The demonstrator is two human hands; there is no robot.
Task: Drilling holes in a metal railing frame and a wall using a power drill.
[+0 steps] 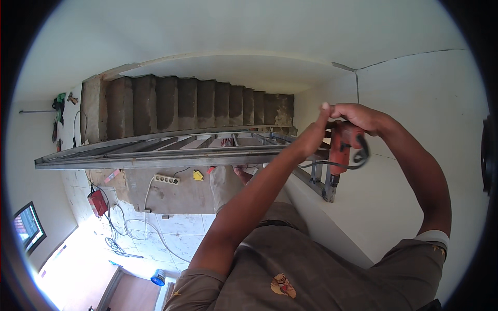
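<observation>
Although the metal frame [155, 161] is already assembled beside the bare stairs [187, 103], the red drill [340, 150] is positioned near its right end, below the partly curled left hand [313, 136] and right hand [359, 116], while neither firm grip nor remaining work can be discerned.

arms [244, 207] forward, hands [358, 115] close together

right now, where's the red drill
In the head view, the red drill is right of centre, just below the right hand and right of the left hand, near the right end of the grey metal frame.
</observation>
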